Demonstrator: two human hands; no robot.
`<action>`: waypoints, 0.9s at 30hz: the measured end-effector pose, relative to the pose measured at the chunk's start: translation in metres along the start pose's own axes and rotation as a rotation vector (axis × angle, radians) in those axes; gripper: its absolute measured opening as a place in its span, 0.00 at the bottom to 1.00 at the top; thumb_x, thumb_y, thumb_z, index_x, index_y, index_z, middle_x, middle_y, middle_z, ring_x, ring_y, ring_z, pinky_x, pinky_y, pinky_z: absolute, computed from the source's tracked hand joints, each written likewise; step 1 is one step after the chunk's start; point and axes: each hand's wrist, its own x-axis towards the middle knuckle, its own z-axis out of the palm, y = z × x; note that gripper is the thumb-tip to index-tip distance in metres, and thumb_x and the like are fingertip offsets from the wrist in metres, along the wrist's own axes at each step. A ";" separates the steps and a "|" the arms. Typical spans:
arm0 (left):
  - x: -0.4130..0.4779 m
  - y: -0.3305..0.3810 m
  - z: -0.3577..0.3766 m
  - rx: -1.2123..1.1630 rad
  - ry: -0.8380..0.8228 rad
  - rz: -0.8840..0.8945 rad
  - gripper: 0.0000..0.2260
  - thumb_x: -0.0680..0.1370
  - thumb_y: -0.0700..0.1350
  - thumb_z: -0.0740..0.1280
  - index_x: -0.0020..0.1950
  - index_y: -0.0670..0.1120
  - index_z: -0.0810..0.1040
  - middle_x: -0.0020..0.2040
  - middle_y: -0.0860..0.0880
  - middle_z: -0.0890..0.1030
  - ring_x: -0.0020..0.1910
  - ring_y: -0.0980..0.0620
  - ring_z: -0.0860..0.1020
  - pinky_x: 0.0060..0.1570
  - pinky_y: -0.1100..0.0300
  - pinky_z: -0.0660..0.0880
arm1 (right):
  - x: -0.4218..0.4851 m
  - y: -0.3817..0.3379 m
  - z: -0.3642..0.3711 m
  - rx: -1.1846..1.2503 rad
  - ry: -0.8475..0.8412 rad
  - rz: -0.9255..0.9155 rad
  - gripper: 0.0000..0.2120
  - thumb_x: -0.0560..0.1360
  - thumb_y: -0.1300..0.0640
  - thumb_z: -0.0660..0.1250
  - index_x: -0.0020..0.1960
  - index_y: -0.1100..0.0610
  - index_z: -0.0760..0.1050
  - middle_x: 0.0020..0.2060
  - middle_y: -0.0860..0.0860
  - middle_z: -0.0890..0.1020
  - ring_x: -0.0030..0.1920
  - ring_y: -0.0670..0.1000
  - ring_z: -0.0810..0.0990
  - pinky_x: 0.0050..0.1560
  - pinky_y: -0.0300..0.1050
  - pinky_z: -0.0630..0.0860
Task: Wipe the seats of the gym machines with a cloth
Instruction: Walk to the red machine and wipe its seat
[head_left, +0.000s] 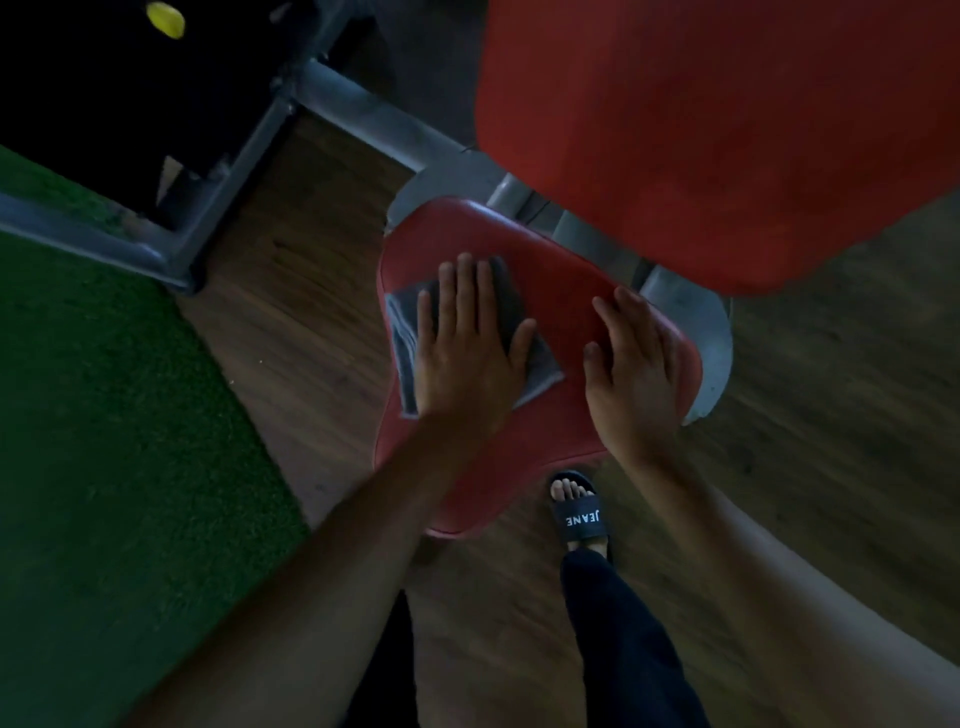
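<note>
A red padded seat (561, 291) of a gym machine lies in the middle of the view. A grey cloth (402, 332) is spread flat on the seat's left half. My left hand (467, 343) presses palm-down on the cloth with fingers spread, covering most of it. My right hand (631, 369) rests flat on the seat's right edge, fingers apart, holding nothing. The cloth's edges show to the left and right of my left hand.
A large red back pad (727, 130) hangs above right of the seat. Grey metal frame tubes (363, 114) run behind and left. Green turf (104, 415) covers the left floor; wood flooring (291, 322) surrounds the seat. My sandalled foot (579, 512) stands just below the seat.
</note>
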 end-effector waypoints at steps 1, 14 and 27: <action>0.010 -0.018 -0.002 0.001 -0.026 0.112 0.33 0.82 0.62 0.44 0.80 0.41 0.49 0.80 0.42 0.52 0.80 0.45 0.49 0.78 0.47 0.46 | -0.002 -0.009 0.000 0.008 -0.013 0.070 0.22 0.81 0.53 0.57 0.75 0.54 0.68 0.77 0.52 0.64 0.78 0.50 0.58 0.78 0.56 0.48; 0.003 -0.078 -0.006 -0.052 -0.061 0.571 0.32 0.81 0.61 0.45 0.80 0.43 0.53 0.80 0.44 0.54 0.80 0.47 0.50 0.77 0.49 0.41 | -0.050 -0.096 0.059 0.143 0.324 0.461 0.19 0.81 0.57 0.57 0.72 0.51 0.70 0.75 0.46 0.67 0.77 0.46 0.58 0.76 0.46 0.41; 0.116 -0.033 0.006 0.079 0.106 0.771 0.34 0.79 0.64 0.42 0.76 0.45 0.62 0.76 0.43 0.63 0.75 0.43 0.61 0.73 0.41 0.57 | -0.044 -0.084 0.074 -0.072 0.402 0.331 0.17 0.81 0.53 0.55 0.69 0.52 0.67 0.70 0.48 0.70 0.72 0.49 0.65 0.75 0.55 0.50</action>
